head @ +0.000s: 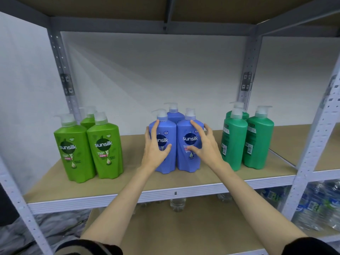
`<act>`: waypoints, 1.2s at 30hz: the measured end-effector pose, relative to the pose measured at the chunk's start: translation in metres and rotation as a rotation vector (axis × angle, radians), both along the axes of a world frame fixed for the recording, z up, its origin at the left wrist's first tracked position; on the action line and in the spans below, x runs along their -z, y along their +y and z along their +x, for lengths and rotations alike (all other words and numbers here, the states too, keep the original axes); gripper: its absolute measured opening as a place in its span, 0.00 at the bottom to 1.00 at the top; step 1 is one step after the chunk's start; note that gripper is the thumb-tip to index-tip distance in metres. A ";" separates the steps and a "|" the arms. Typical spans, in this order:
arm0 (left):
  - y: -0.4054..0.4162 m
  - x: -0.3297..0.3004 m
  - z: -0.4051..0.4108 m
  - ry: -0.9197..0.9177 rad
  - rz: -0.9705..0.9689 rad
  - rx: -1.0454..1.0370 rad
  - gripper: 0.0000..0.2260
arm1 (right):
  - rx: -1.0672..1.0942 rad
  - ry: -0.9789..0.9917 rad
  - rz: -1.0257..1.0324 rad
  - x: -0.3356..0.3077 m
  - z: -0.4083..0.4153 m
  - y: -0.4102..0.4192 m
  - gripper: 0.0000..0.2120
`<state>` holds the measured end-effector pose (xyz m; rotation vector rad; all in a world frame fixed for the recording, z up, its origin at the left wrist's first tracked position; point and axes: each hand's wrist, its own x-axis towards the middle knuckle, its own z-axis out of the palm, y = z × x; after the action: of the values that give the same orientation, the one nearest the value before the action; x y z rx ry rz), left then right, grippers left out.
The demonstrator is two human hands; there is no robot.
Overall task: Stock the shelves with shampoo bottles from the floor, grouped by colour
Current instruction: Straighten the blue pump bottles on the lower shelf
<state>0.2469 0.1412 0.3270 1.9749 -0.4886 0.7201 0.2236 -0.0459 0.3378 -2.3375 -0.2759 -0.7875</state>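
Three blue shampoo bottles [186, 162] stand grouped in the middle of the shelf board [73, 190], two in front and one behind. My left hand [156, 150] lies against the front-left blue bottle [170, 128], fingers spread. My right hand [206, 144] rests with spread fingers against the front-right blue bottle, thumb on its label. Neither hand is closed around a bottle. Three light green bottles [106, 153] stand at the left. Three dark green bottles [259, 140] stand at the right, their labels turned sideways.
Grey metal uprights [312, 144] frame the bay, and another shelf board hangs overhead. On the lower shelf stands a clear water bottle [177, 205]. Wrapped packs of water bottles [322, 205] fill the lower right. Bare board lies between the colour groups.
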 end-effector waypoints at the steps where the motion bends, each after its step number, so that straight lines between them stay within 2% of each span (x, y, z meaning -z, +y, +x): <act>1: 0.000 0.001 0.000 -0.008 0.003 -0.001 0.37 | -0.018 0.006 0.022 -0.001 0.001 0.000 0.41; 6: -0.002 0.001 -0.005 0.016 -0.026 -0.047 0.37 | -0.113 0.020 0.108 -0.005 0.003 -0.008 0.41; 14: -0.017 0.005 -0.008 -0.003 -0.023 -0.187 0.37 | -0.155 0.032 0.121 0.000 0.011 -0.014 0.41; 27: -0.014 0.006 -0.005 -0.034 0.004 -0.177 0.37 | -0.135 -0.023 0.162 0.010 0.007 -0.003 0.40; 36: -0.017 0.004 -0.011 -0.017 0.028 -0.185 0.37 | -0.113 0.020 0.150 0.006 -0.006 0.002 0.39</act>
<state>0.2362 0.1241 0.3229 2.0600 -0.3293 0.8495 0.2181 -0.0443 0.3315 -2.1678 -0.3260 -0.7054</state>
